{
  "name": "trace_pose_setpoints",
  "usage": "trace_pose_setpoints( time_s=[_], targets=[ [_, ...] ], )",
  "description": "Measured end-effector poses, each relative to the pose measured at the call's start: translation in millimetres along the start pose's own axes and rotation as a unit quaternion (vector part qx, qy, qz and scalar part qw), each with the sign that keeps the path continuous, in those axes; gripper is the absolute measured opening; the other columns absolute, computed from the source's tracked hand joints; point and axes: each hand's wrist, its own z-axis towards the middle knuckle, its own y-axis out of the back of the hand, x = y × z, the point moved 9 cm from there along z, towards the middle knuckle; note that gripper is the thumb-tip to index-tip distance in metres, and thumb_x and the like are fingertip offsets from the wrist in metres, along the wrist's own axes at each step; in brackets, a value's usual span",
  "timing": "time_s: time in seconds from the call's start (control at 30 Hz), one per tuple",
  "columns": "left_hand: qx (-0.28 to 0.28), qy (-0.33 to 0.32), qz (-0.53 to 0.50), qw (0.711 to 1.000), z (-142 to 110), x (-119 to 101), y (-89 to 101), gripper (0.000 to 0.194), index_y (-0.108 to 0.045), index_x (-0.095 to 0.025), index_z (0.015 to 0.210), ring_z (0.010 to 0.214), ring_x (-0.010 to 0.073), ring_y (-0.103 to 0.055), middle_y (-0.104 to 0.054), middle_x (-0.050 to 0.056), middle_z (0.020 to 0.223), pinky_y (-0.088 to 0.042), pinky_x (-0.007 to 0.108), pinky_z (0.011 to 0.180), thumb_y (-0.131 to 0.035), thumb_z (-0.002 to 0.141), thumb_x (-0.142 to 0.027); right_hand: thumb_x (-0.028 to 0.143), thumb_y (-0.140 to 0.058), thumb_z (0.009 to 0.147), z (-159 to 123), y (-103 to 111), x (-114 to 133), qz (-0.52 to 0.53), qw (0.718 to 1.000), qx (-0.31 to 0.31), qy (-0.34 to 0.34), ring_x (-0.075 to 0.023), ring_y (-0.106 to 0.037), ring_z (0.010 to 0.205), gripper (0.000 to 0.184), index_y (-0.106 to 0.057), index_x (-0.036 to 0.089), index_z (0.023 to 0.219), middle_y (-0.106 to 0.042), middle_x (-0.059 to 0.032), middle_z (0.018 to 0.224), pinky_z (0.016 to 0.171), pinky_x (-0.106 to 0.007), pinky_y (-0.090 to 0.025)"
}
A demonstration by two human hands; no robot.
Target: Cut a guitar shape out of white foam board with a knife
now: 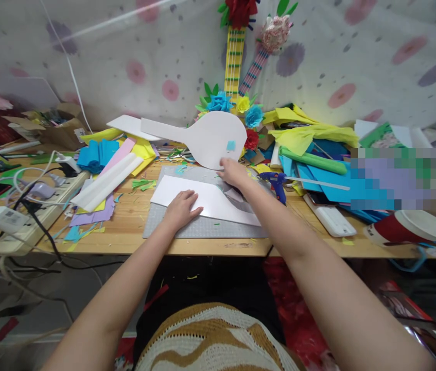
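Note:
My right hand grips the lower edge of a white guitar-shaped foam cutout, holding it tilted up off the table with its neck pointing left. A small light-blue scrap sticks to the cutout's round body. My left hand lies flat, fingers together, on a white sheet with a curved cut in its right side. The sheet rests on a grey cutting mat on the wooden table.
A blue glue gun lies right of the mat. Stacks of coloured paper fill the back right. White foam strips and paper scraps lie left, beside a power strip with cables. A red-and-white cup lies at right. Paper-flower guitars lean on the wall.

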Motion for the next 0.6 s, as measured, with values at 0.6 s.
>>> trace_pose_setpoints(
  time_s=[0.6],
  targets=[
    [-0.042,0.175,0.041,0.983,-19,45,24.7,0.035,-0.063,-0.017,0.105,0.122,0.0273,-0.045,-0.057,0.011,0.125,-0.032,0.043,0.106,-0.052,0.083,-0.041,0.038,-0.031,0.093,-22,-9,29,0.199,0.966,0.162,0.029,-0.0131,-0.062,0.067,0.034,-0.045,0.019,0.117,-0.068,-0.0078,0.093,0.063,-0.022,-0.044]
  ],
)
